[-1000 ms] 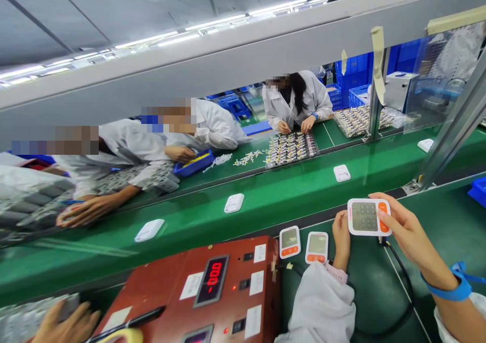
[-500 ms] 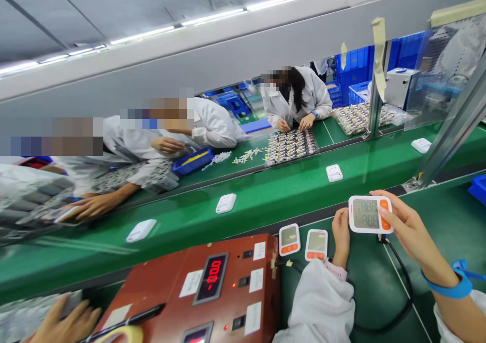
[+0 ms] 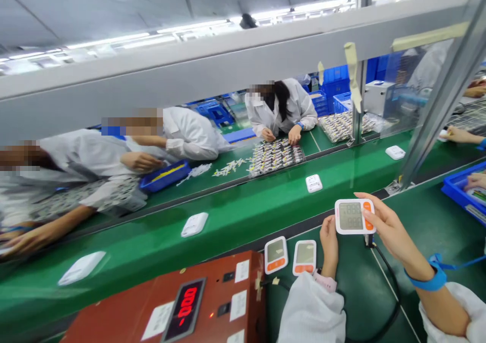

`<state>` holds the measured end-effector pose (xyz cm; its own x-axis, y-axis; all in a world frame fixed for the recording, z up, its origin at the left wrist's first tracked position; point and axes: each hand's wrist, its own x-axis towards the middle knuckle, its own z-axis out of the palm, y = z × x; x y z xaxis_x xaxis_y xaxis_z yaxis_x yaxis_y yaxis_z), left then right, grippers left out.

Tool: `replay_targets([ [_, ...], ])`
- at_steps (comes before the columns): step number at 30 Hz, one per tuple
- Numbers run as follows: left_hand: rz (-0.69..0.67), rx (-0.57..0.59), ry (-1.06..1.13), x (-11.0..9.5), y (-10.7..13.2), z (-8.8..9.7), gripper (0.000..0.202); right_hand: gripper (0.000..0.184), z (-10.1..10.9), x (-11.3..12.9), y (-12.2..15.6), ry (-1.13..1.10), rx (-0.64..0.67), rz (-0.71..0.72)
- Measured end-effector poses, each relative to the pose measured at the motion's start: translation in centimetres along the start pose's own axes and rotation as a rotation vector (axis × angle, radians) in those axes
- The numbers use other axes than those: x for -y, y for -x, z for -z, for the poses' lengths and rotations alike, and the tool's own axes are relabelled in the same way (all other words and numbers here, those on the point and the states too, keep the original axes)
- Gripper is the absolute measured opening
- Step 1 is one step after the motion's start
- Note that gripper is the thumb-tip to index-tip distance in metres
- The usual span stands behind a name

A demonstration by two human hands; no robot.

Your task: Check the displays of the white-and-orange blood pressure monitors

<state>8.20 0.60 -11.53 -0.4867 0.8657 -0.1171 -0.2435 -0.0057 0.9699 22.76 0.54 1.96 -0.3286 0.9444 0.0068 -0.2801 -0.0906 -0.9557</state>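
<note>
A white monitor with a lit grey screen and an orange button strip is held upright above the green bench. My right hand grips its right edge, thumb near the orange strip. My left hand steadies its left lower corner with closed fingers. A black cable hangs from the monitor's underside. Two more white monitors with orange buttons lie flat just left of my left hand. A blue strap circles my right wrist.
A red test box with a red digit display stands at the lower left. White units ride the green conveyor belt. Several people in white coats work across the belt. A blue bin is at right.
The view has shifted right and the belt units have travelled left. Both hands keep hold of the monitor, which has stayed at about the same height.
</note>
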Motion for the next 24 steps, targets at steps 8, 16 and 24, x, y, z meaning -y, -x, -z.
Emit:
replay_targets([
  [8,0.083,0.06,0.129,2.1,-1.9,0.9,0.044,0.051,7.6,-0.1,0.6,-0.179,-0.393,-0.004],
  [16,0.029,-0.022,0.158,2.1,-1.4,0.5,0.043,0.057,24.4,-0.6,0.6,0.271,-1.204,0.261],
  [24,0.067,0.026,0.176,3.4,-2.8,1.6,0.047,0.041,30.1,-0.5,-0.4,1.3,-1.21,-0.143],
])
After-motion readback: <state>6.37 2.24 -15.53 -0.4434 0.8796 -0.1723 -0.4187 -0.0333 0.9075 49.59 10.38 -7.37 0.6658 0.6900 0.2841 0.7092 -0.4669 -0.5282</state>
